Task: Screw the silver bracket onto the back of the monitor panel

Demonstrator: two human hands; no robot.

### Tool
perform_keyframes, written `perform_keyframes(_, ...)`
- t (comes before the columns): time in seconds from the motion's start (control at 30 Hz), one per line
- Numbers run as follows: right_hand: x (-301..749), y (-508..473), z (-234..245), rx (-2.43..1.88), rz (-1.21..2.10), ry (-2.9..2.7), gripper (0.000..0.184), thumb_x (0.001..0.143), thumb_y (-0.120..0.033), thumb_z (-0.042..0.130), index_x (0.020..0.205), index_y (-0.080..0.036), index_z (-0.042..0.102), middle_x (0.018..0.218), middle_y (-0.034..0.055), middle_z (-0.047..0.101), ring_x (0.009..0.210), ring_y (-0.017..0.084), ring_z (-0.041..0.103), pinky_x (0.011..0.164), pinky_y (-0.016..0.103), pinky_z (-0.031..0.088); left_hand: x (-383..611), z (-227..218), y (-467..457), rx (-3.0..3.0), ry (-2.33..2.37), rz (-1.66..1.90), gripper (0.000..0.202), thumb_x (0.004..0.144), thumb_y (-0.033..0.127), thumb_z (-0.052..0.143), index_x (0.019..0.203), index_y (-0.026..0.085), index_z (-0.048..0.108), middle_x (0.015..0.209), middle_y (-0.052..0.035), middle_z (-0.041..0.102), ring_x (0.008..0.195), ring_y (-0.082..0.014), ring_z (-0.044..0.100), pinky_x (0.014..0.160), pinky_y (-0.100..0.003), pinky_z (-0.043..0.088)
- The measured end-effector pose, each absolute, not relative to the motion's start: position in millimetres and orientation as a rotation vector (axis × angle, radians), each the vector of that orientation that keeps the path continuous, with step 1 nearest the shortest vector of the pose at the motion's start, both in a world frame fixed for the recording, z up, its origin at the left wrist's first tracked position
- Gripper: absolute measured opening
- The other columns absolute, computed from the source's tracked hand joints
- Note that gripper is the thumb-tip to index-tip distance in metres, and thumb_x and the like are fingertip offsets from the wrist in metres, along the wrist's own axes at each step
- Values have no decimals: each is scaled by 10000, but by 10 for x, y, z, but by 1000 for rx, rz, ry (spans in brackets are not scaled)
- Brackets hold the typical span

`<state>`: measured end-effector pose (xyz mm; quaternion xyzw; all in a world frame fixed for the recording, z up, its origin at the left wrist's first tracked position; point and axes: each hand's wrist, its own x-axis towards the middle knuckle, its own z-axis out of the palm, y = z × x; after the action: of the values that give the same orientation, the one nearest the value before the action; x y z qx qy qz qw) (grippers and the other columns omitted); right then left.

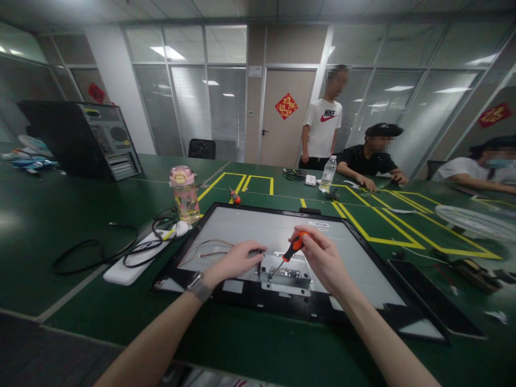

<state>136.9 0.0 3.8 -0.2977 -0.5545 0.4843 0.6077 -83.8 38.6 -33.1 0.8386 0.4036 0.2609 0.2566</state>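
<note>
A flat display panel (258,220) lies on the green table with its grey back facing up and a black frame round it. On it, near its front edge, sits a silver metal bracket (286,279). In my right hand (324,255) is an orange and black screwdriver (293,247), tilted, with its tip down at the bracket's left part. My left hand (237,262), with a watch on the wrist, has its fingers closed at the bracket's left edge; a small dark part shows by the fingertips. Thin wires (205,248) run over the panel left of this hand.
Left of the panel lie a white power strip (129,266) with black cables and a pink-lidded bottle (185,193). Another screwdriver (235,196) lies behind the panel. A computer case (80,140) stands far left. On the right are a black slab (435,295), a water bottle (328,174) and several people.
</note>
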Motion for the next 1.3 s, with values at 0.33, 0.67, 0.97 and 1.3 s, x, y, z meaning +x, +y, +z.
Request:
perform_keyframes(0.33, 1309, -77, 78, -679, 1012, -1441, 167, 846, -381, 618, 907, -235, 672, 935, 37, 631, 864, 187, 616, 779, 334, 510, -710, -383, 335, 2506, 1145, 763, 245, 906, 173, 451, 1055, 167, 645, 1025, -65, 657, 977, -194, 588, 899, -301, 452)
perform_keyframes(0.67, 1208, -203, 153, -671, 858, -1616, 207, 914, -311, 520, 1061, -256, 655, 975, 53, 625, 930, 198, 632, 771, 330, 532, -692, -371, 306, 2562, 1180, 719, 247, 921, 162, 419, 1047, 188, 630, 1003, -51, 628, 982, -192, 566, 901, -309, 445)
perform_keyframes(0.97, 1192, -219, 146, -646, 929, -1604, 183, 897, -302, 561, 1038, -271, 673, 977, 40, 573, 760, 148, 628, 757, 328, 528, -673, -324, 263, 2580, 1203, 675, 248, 927, 166, 405, 1023, 194, 633, 986, -48, 614, 961, -190, 560, 882, -306, 443)
perform_keyframes(1.3, 1170, -223, 120, -561, 983, -1548, 57, 779, -286, 708, 783, -232, 693, 929, 36, 548, 902, 184, 591, 761, 306, 529, -652, -332, 234, 2593, 1235, 677, 266, 931, 149, 379, 1042, 188, 617, 981, -50, 601, 941, -186, 554, 859, -303, 451)
